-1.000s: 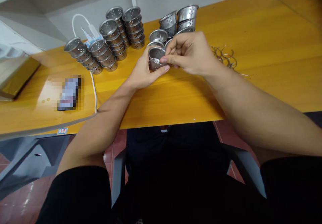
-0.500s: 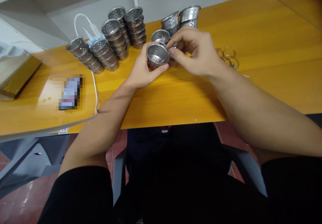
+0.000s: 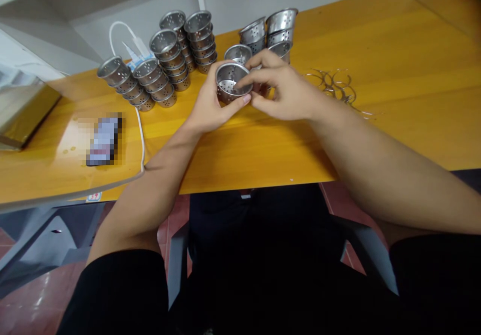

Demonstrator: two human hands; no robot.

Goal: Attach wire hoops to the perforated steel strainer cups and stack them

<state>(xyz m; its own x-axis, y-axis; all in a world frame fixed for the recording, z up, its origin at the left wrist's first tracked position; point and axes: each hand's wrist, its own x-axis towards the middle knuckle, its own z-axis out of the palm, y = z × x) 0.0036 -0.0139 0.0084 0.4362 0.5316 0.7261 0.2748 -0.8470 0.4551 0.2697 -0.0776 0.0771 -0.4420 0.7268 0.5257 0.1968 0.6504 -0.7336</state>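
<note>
A perforated metal cup (image 3: pixel 226 85) with a rolled rim is held tilted towards me. My left hand (image 3: pixel 208 105) wraps round its left side, thumb along the near wall. A thin wire (image 3: pixel 234 76) shows upright inside the cup. My right hand (image 3: pixel 283 88) is at the cup's right side, a finger reaching inside towards the wire and the thumb beside the outer wall; the right wall passes between them. Just behind the hands stand another cup (image 3: pixel 237 51) and short stacks of cups (image 3: pixel 281 21). Bent thin wires (image 3: pixel 332 84) lie loose to the right of my right hand.
Several tall stacks of perforated cups (image 3: pixel 165 44) stand at the back left, near a white power strip (image 3: pixel 137 60). Its cable (image 3: pixel 141 139) runs down the wooden table (image 3: pixel 244 159) to the left. A phone (image 3: pixel 105 142) and a box (image 3: pixel 30 109) lie further left.
The fingers of my right hand have gone from the cup's right rim into the cup. The cup is turned slightly, and the wire inside shows more plainly. My left hand keeps its hold.
</note>
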